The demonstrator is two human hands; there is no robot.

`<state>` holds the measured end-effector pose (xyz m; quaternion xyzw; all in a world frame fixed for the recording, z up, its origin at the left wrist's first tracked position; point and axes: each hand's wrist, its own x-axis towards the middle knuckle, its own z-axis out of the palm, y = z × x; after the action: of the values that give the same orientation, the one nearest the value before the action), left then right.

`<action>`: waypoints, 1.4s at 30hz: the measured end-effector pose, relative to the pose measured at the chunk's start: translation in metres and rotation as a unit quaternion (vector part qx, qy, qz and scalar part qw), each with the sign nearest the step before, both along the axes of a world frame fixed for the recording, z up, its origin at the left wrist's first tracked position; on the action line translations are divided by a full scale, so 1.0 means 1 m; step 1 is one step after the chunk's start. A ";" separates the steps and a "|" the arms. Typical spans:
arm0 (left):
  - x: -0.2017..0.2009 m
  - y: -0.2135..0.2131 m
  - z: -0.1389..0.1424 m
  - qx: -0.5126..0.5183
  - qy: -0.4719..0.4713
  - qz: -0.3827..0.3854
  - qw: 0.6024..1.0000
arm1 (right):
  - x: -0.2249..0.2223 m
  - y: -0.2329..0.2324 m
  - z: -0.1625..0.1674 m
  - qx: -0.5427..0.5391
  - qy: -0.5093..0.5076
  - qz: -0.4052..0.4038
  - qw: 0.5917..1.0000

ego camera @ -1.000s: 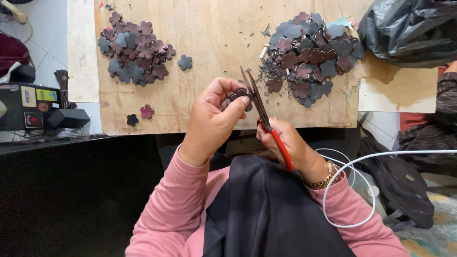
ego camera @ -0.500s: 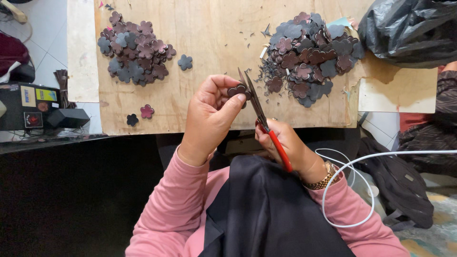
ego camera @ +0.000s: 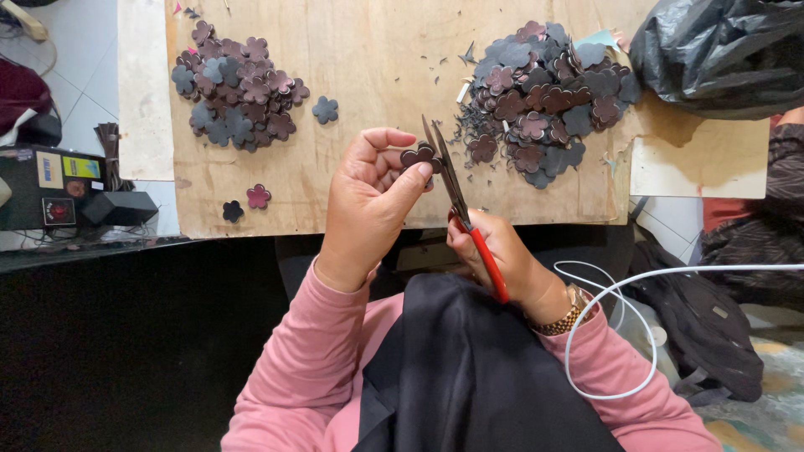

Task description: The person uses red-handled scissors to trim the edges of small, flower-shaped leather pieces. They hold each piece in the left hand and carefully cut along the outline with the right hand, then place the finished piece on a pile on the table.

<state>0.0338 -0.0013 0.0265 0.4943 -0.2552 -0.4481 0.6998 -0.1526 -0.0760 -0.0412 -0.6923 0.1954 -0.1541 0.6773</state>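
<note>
Pink long sleeves [ego camera: 301, 368], black garment [ego camera: 469, 377] over lap, gold wristwatch [ego camera: 569, 314] on right wrist.

Small craft workshop: plywood work board [ego camera: 368, 75] laid with piles of cut flower-shaped leather pieces [ego camera: 544, 96], offcut scraps [ego camera: 469, 125] scattered between.

Plywood board [ego camera: 368, 50] over white tiles [ego camera: 75, 50]

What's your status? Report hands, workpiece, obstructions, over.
Left hand pinches a flower-shaped piece. Right hand grips red-handled scissors, blades at the piece. Flower piles lie apart on the board; nothing in the way.
</note>
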 end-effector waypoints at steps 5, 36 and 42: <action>0.000 0.001 0.000 -0.001 0.003 0.010 1.000 | 0.000 0.002 -0.001 -0.013 -0.005 0.001 1.000; -0.002 0.004 0.004 0.022 -0.023 -0.036 0.999 | -0.001 0.001 0.014 0.077 -0.004 0.034 0.996; -0.003 0.003 0.006 0.025 -0.030 -0.033 0.999 | 0.002 0.002 0.012 0.078 -0.024 0.033 0.996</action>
<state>0.0303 0.0015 0.0327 0.5158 -0.2812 -0.4624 0.6641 -0.1505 -0.0737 -0.0290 -0.6396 0.1674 -0.1327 0.7384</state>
